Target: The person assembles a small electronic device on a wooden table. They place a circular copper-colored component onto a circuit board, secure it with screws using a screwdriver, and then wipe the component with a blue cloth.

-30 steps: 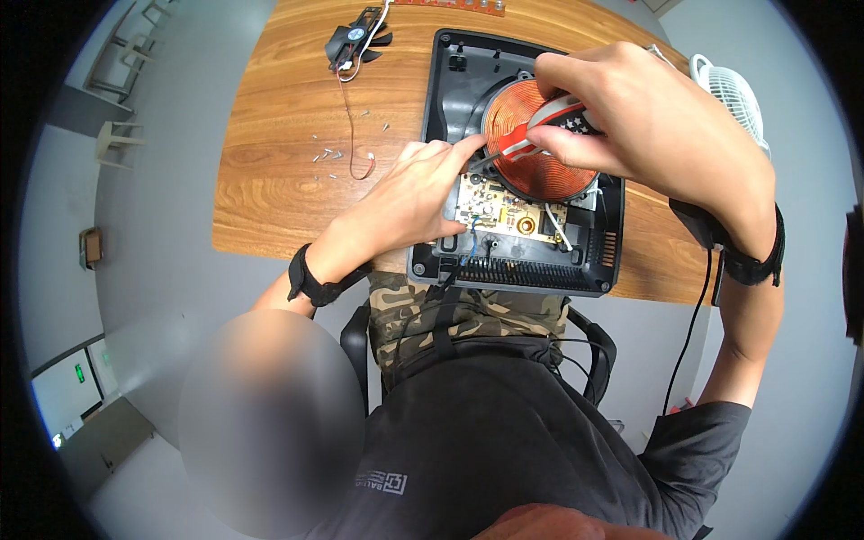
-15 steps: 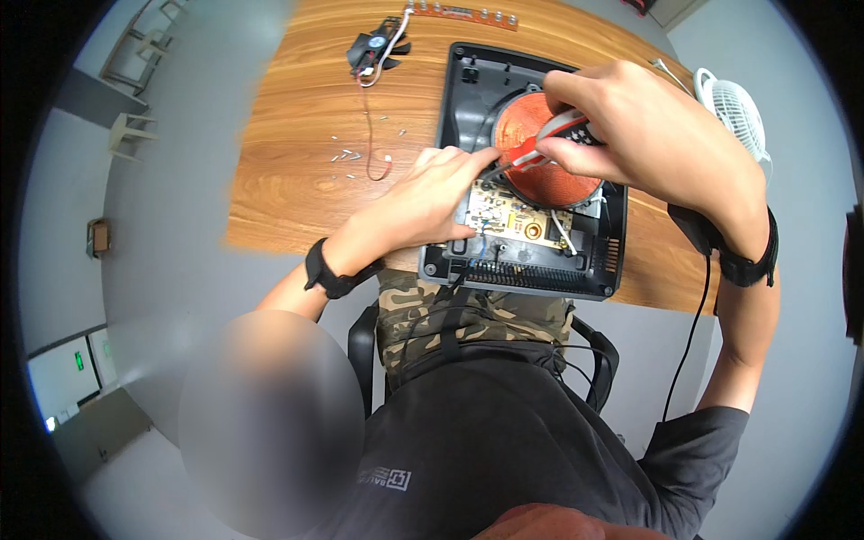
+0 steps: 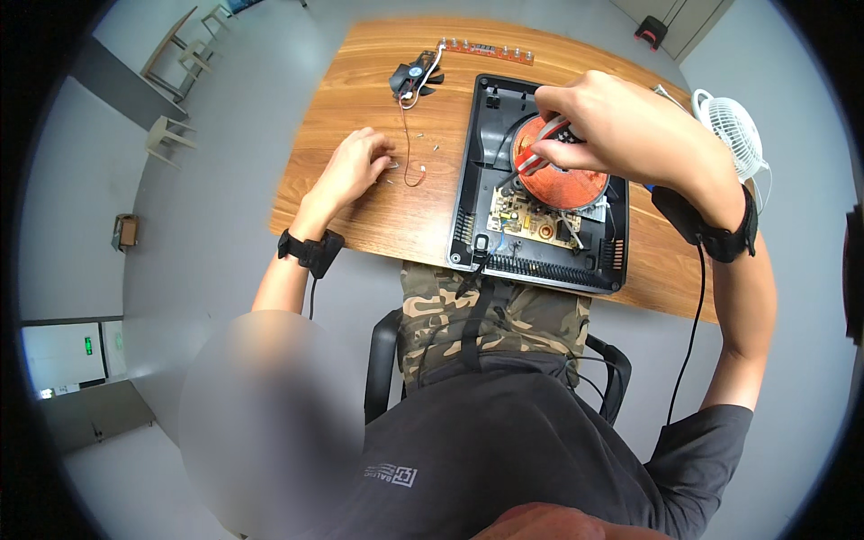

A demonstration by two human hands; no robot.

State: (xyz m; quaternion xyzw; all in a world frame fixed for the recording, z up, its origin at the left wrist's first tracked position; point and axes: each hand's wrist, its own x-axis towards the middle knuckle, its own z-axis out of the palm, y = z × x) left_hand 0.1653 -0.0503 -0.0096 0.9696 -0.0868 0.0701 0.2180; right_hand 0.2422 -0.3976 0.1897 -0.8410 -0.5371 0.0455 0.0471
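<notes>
1. Screwdriver (image 3: 531, 164), with a smooth red, grey and black handle and a thin dark shaft, lay tilted over the left part of a copper-coloured coil (image 3: 567, 189); whether its tip touched anything was too small to tell.
2. Right hand (image 3: 594, 119) was clamped on that handle, fingers wrapped round it above the coil.
3. Coil was a flat, round disc of finely ridged windings, partly covered by the hand.
4. Black plastic casing (image 3: 461, 198), a shallow tray with rounded corners and slotted vents, held the coil, a tan circuit board (image 3: 508, 216) dotted with small parts, and a few wires.
5. Left hand (image 3: 351, 169) was at the wood-grained table (image 3: 360, 90), left of the casing, its fingers bent beside small metal screws (image 3: 436, 148); whether the fingertips were together on one could not be told.
6. Thin reddish wire (image 3: 408, 139) curved between that hand and the casing, below a black bladed fan (image 3: 417, 79).
7. Narrow reddish-brown strip (image 3: 486, 50) bearing small round parts lay beyond; a white caged fan (image 3: 733, 135) stood at far right.
</notes>
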